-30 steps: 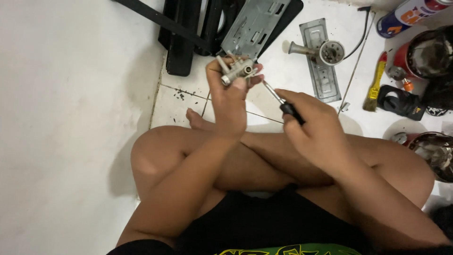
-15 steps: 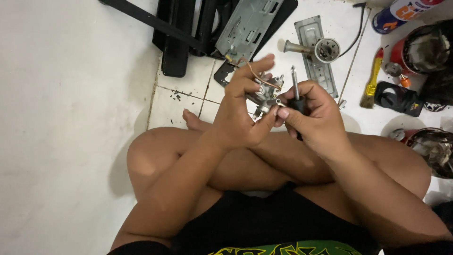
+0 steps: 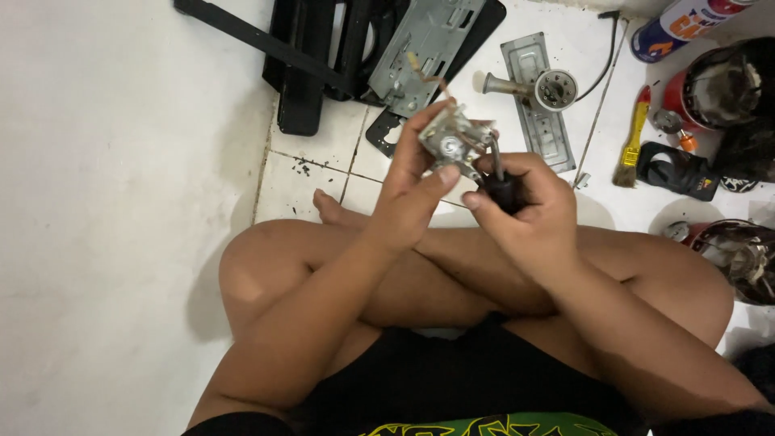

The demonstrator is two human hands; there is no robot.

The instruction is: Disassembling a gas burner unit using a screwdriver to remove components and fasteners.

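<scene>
Head view: the person sat cross-legged on the white tiled floor [image 3: 315,173], both hands raised above the knees. The left hand [image 3: 416,190] had its fingers closed around a small metal part [image 3: 452,144], squarish and silvery with a round boss at its middle and thin wires [image 3: 428,74] rising from its top. The right hand [image 3: 525,206] was wrapped tight around the dark handle of a screwdriver [image 3: 500,179], whose shaft stood upright beside the part. By the look of it, the step in hand was bringing the tip to a fastener on the part; the next move would call for a steady left grip and the tip set squarely in the screw head.

The tip itself was hidden behind the part and the fingers, so whether it touched a screw could not be told. The part's rear face was out of sight. Beyond the hands lay a grey metal chassis [image 3: 428,40], a narrow plate with a shafted motor [image 3: 539,89], a yellow-handled brush [image 3: 634,133] and a spray can [image 3: 686,24], cut off by the frame's top edge. The things at the right edge were too dark to name.
</scene>
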